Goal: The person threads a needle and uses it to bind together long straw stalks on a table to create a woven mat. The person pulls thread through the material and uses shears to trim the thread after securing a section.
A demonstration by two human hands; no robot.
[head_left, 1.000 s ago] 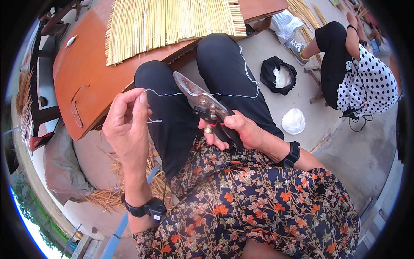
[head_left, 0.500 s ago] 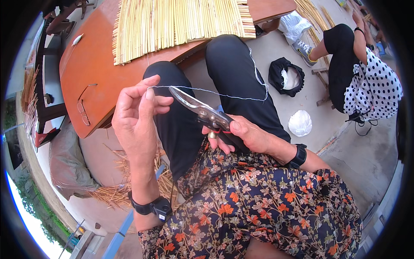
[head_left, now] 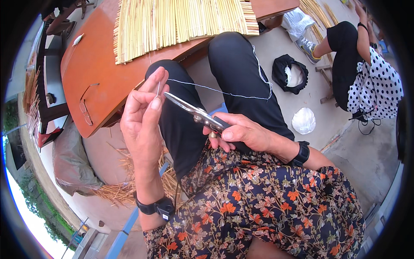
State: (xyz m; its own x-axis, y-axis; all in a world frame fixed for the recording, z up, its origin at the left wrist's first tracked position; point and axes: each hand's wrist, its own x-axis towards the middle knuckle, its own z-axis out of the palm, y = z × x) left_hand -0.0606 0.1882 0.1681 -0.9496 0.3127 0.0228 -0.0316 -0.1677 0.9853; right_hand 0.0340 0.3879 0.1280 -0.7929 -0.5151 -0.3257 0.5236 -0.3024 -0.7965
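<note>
White thin cotton-like thread (head_left: 224,93), seemingly yet uncut, is pinched by the left hand (head_left: 142,112) before the flat yellow already-joined reed mat (head_left: 181,26); the right hand (head_left: 248,134) grips black-handled steel shears (head_left: 198,115).

A head-worn fisheye looks down and forward from close above the lap (head_left: 215,166).

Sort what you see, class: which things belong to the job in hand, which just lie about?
Job: white thread in left hand; pruning shears in right hand; probably reed mat.

Lying about, it seems: eyeglasses, black cloth bag, round white object.
</note>
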